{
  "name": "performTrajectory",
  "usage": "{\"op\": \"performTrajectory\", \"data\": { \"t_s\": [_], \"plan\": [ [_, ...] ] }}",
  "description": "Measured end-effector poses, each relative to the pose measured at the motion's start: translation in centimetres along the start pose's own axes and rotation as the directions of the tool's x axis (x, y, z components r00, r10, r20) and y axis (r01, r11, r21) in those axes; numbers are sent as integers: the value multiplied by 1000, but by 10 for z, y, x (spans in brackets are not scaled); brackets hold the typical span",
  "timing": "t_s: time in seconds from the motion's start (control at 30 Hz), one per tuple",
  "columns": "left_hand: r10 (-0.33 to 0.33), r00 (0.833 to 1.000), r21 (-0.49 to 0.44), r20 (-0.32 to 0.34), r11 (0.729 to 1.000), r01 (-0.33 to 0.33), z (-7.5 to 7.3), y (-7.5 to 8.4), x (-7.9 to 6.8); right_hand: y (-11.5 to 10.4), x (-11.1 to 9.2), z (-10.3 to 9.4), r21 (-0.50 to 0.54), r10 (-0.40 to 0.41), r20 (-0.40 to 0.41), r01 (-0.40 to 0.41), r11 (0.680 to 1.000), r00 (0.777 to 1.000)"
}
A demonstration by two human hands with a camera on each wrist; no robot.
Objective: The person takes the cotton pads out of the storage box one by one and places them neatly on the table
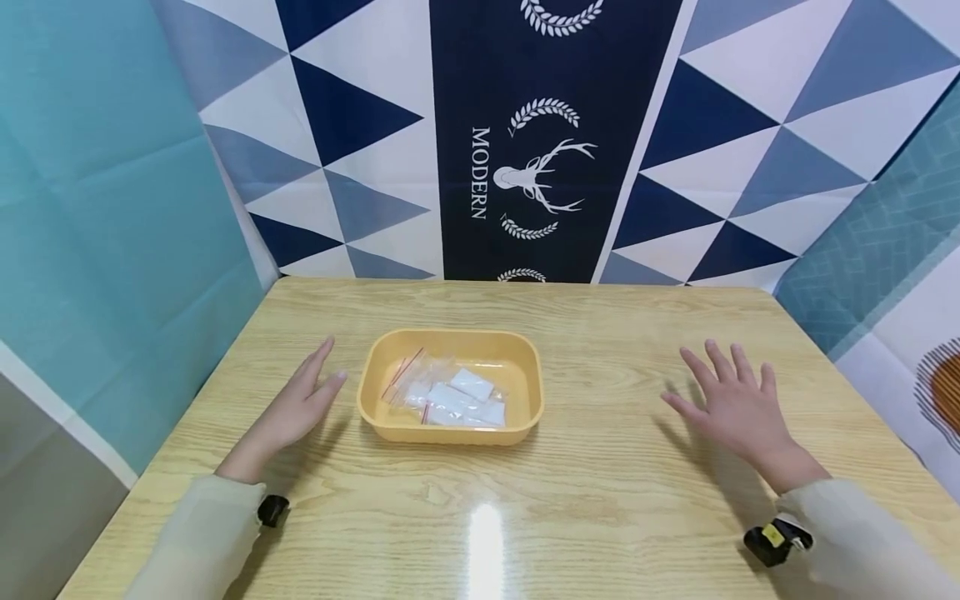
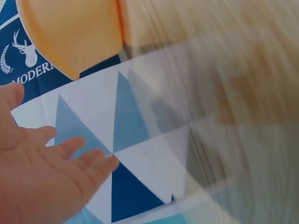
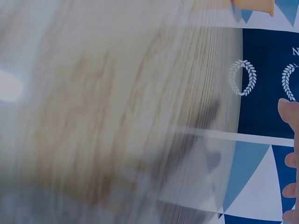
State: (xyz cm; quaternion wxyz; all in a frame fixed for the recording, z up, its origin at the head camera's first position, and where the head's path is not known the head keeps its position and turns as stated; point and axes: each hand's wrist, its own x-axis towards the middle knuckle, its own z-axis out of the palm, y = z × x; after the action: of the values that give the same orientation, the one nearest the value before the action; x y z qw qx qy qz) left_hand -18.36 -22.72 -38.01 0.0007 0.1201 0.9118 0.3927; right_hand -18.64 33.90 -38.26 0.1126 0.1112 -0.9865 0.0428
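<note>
A yellow plastic basin stands left of centre on the wooden table, with several small clear zip bags that have white contents and red seal lines heaped inside. My left hand is held over the table just left of the basin, fingers straight and thumb apart, holding nothing. Well to the right of the basin, my right hand has its fingers spread, palm down above the table, with nothing in it. In the left wrist view, part of the basin shows beyond the left hand's fingers.
The wooden table has a bright light reflection near its front. A patterned cloth with triangles and a deer print hangs behind it. Teal cloth hangs at the left. Each wrist carries a small black device.
</note>
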Motion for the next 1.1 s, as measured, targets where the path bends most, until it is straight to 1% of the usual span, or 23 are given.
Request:
{"op": "performTrajectory", "data": {
  "t_s": [0.07, 0.13, 0.27, 0.3, 0.4, 0.53, 0.6, 0.67, 0.87, 0.93, 1.1],
  "plan": [
    [-6, 1000, -90, 20, 996, 8, 3, 4, 3, -1, 1, 1, 9, 3, -2, -3, 1000, 1000],
    [-34, 998, -181, 48, 983, 42, 5, 8, 5, -3, 2, 1, 18, 7, -2, -7, 1000, 1000],
    [-113, 986, -309, 119, 940, 145, 11, 12, 8, -8, 4, 2, 40, 8, 5, -8, 999, 1000],
    [-122, 983, -339, 135, 927, 162, 13, 13, 9, -10, 5, 2, 43, 6, 6, -7, 999, 1000],
    [-109, 980, -419, 167, 892, 171, 18, 12, 11, -14, 8, 2, 52, 6, 13, -7, 999, 1000],
    [-69, 983, -509, 169, 848, 147, 22, 9, 14, -20, 12, 3, 71, 20, 14, -21, 997, 1000],
    [-55, 984, -530, 167, 837, 137, 22, 7, 14, -24, 14, 3, 88, 28, 16, -29, 996, 999],
    [-51, 984, -538, 168, 832, 135, 23, 6, 15, -26, 15, 2, 101, 33, 16, -34, 994, 999],
    [-39, 981, -521, 189, 843, 134, 24, 4, 15, -33, 20, 3, 132, 40, 20, -42, 990, 999],
    [-35, 981, -522, 191, 842, 132, 23, 3, 15, -35, 22, 4, 140, 38, 15, -40, 989, 999],
    [-20, 982, -544, 186, 831, 120, 22, 2, 14, -42, 28, 6, 167, 37, 2, -37, 985, 999]
  ]
}}
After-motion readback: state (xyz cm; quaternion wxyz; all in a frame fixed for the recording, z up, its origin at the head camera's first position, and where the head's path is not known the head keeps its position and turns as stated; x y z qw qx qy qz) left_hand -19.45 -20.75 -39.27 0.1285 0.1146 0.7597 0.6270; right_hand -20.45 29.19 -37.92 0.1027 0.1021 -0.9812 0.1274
